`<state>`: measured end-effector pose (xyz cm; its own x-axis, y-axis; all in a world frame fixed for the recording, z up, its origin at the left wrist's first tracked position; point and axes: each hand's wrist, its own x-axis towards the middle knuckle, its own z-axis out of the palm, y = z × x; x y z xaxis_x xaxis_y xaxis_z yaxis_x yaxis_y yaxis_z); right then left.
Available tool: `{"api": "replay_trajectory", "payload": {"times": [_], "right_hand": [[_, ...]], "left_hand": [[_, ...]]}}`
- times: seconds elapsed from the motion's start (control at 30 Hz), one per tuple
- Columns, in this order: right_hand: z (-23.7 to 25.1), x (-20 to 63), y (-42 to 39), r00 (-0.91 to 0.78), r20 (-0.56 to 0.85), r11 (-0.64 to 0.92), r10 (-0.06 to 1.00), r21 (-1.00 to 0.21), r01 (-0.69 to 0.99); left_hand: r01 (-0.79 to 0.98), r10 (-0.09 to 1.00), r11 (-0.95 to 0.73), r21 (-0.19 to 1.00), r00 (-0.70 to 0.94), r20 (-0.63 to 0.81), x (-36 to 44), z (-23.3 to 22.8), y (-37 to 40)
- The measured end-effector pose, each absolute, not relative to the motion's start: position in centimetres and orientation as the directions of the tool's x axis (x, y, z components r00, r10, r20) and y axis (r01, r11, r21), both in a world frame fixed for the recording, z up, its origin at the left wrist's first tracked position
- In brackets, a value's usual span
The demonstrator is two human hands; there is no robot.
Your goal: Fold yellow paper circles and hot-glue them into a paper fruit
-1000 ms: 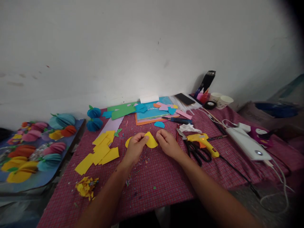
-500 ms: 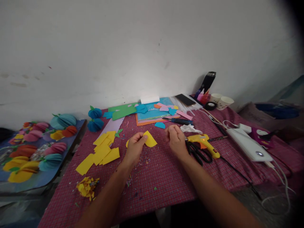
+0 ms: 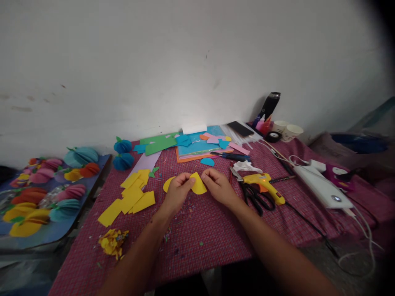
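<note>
My left hand pinches a small yellow paper piece with a rounded lower edge, above the middle of the table. My right hand is closed at the right edge of this piece, thumb and fingers together on it. Another rounded bit of yellow paper shows just left of my left hand, partly hidden by it. Yellow paper rectangles lie in a loose pile further left. To the right of my right hand are black-handled scissors and a yellow glue gun.
Coloured paper sheets, a utility knife and a phone lie toward the wall. Crumpled yellow paper sits front left. Paper pumpkins cover a blue board. A white power bank and cables lie right.
My right hand has moved left from beside the scissors to the yellow paper and closed on its edge. The paper has turned slightly in my left hand.
</note>
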<state>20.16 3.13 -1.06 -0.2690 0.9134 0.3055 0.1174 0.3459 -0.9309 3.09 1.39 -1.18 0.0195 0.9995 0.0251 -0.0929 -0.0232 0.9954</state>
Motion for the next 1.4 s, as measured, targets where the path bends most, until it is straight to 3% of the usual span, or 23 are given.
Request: {"api": "replay_trajectory", "payload": {"times": [0.33,0.6,0.83,1.13,1.3,1.4], "right_hand": [[-0.8,20.2,3.0,-0.228,0.346,0.4,0.91,-0.876,0.269],[-0.9,20.7,3.7,-0.001,0.364,0.359,0.932,-0.92,0.157],[-0.3,20.6,3.3,0.052,0.391,0.384,0.919,-0.918,0.101],[1.6,25.4,-2.8,-0.146,0.356,0.385,0.923,-0.854,0.351],[-0.4,24.8,-3.1,-0.27,0.181,0.265,0.946,-0.91,0.319],[-1.1,23.2,-2.1,-0.329,0.146,0.241,0.933,-0.932,0.27]], "left_hand": [[-0.058,0.998,-0.017,0.998,0.061,0.02,3.2,-0.9,1.3],[-0.041,0.999,-0.006,0.999,0.034,0.008,3.2,-0.8,1.3],[-0.112,1.0,0.026,0.993,-0.003,-0.027,3.1,-1.5,1.5],[-0.205,0.997,0.045,0.978,-0.046,-0.055,2.9,-1.9,1.8],[-0.215,0.995,0.059,0.975,0.09,-0.04,3.2,-1.5,1.3],[-0.171,0.989,0.032,0.985,0.15,-0.007,3.1,-1.4,1.1]]}}
